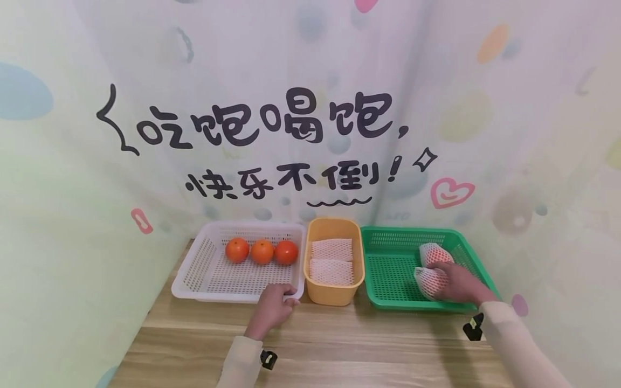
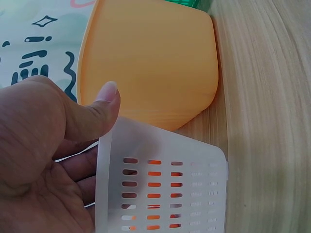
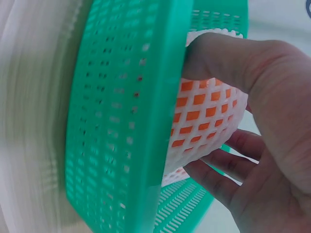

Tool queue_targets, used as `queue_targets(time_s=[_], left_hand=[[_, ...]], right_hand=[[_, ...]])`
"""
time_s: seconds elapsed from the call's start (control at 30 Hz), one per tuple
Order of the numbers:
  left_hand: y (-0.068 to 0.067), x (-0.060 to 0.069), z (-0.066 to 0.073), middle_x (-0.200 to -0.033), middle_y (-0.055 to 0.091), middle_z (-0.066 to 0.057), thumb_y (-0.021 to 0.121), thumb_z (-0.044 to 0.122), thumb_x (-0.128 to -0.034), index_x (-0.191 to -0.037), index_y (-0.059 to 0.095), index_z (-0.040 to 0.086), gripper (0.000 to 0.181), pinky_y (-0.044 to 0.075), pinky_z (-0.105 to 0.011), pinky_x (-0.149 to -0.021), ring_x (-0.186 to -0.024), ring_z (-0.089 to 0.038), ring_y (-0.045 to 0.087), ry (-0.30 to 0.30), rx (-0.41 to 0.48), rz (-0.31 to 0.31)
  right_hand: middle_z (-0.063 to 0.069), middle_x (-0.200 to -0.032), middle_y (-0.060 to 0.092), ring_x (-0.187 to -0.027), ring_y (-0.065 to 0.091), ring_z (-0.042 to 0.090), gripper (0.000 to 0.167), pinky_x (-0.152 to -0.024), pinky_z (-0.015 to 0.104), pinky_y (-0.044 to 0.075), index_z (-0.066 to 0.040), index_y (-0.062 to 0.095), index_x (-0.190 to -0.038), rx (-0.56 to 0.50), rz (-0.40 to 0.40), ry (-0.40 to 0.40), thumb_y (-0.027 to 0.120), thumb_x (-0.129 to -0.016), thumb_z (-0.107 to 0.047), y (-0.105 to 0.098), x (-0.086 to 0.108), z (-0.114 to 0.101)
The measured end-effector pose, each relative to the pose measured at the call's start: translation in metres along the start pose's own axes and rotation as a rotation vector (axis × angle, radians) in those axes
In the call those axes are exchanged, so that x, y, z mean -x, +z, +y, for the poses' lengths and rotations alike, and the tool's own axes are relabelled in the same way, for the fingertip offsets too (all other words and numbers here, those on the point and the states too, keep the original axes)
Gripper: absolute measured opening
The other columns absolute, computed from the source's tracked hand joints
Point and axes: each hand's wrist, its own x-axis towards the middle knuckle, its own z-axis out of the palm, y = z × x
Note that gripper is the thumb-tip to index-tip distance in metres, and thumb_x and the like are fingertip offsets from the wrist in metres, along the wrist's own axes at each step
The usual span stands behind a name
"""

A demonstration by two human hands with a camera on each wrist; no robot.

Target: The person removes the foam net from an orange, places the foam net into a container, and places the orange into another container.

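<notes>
In the head view the right hand [image 1: 453, 281] holds a net-wrapped fruit [image 1: 430, 282] inside the green basket [image 1: 393, 275]; a second wrapped fruit [image 1: 434, 253] lies just behind it. The right wrist view shows thumb and fingers of the hand [image 3: 243, 107] round the white foam net, orange showing through the mesh of the wrapped fruit [image 3: 204, 116]. At the white basket's [image 1: 213, 295] front right corner is the left hand [image 1: 275, 307]. The left wrist view has that hand [image 2: 63, 131] with its thumb over the rim of the white basket [image 2: 160, 141], fingers on the inner side.
Three orange-red fruits [image 1: 262, 252] sit in a row in the white basket. Between the two baskets stands a yellow bin [image 1: 335, 295] with two folded white foam nets [image 1: 332, 271]. A patterned curtain [image 1: 310, 64] with black writing hangs behind the wooden table [image 1: 339, 345].
</notes>
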Motion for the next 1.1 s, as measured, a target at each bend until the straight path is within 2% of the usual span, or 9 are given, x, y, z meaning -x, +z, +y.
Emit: queue_targets(time_s=[0.17,0.33,0.6,0.73,0.87,1.1], left_hand=[[0.002,0.001,-0.001,-0.094,0.078,-0.007,0.080,0.008,-0.0837,-0.096,0.077,0.004,0.013,0.059,-0.044,-0.085,-0.091,-0.023,0.071,0.038,-0.006,0.021],[0.003,0.002,-0.001,-0.096,0.078,-0.008,0.080,0.009,-0.0838,-0.099,0.077,0.003,0.016,0.059,-0.045,-0.087,-0.094,-0.025,0.071,0.028,-0.004,0.019],[0.002,0.003,0.000,-0.097,0.078,-0.008,0.080,0.009,-0.0842,-0.099,0.077,0.004,0.016,0.059,-0.046,-0.089,-0.096,-0.026,0.071,0.016,-0.003,0.025],[0.002,0.003,0.000,-0.100,0.077,-0.008,0.080,0.010,-0.0853,-0.101,0.077,0.004,0.017,0.059,-0.046,-0.090,-0.097,-0.025,0.070,-0.012,0.004,0.007],[0.002,0.003,0.000,-0.099,0.077,-0.008,0.080,0.010,-0.0850,-0.101,0.077,0.004,0.017,0.059,-0.046,-0.090,-0.096,-0.024,0.070,-0.009,0.002,0.002],[0.001,0.001,0.000,-0.100,0.077,-0.008,0.080,0.010,-0.0854,-0.101,0.077,0.003,0.018,0.059,-0.046,-0.090,-0.097,-0.025,0.070,-0.001,0.001,0.006]], right_hand=[[0.020,-0.121,0.068,-0.099,0.064,0.030,0.069,-0.077,0.045,0.055,-0.004,0.062,-0.131,-0.055,0.007,0.035,0.089,-0.069,-0.017,0.000,0.001,-0.011],[0.020,-0.125,0.066,-0.102,0.064,0.032,0.068,-0.077,0.047,0.056,-0.006,0.061,-0.132,-0.087,0.030,0.048,0.090,-0.072,-0.019,-0.001,0.001,-0.022],[0.016,-0.124,0.068,-0.106,0.063,0.032,0.065,-0.079,0.046,0.056,-0.007,0.064,-0.128,-0.139,0.106,-0.015,0.093,-0.072,-0.021,0.007,0.000,-0.041],[0.017,-0.128,0.066,-0.110,0.062,0.035,0.067,-0.079,0.046,0.057,-0.009,0.062,-0.133,-0.180,0.125,-0.016,0.092,-0.074,-0.020,0.008,0.001,-0.053],[0.019,-0.131,0.064,-0.112,0.062,0.037,0.068,-0.078,0.047,0.059,-0.011,0.059,-0.138,-0.238,0.142,-0.016,0.089,-0.077,-0.018,0.009,0.003,-0.063],[0.014,-0.133,0.063,-0.113,0.062,0.033,0.070,-0.084,0.045,0.057,-0.014,0.057,-0.141,-0.278,0.212,-0.052,0.089,-0.079,-0.019,0.016,0.006,-0.077]])
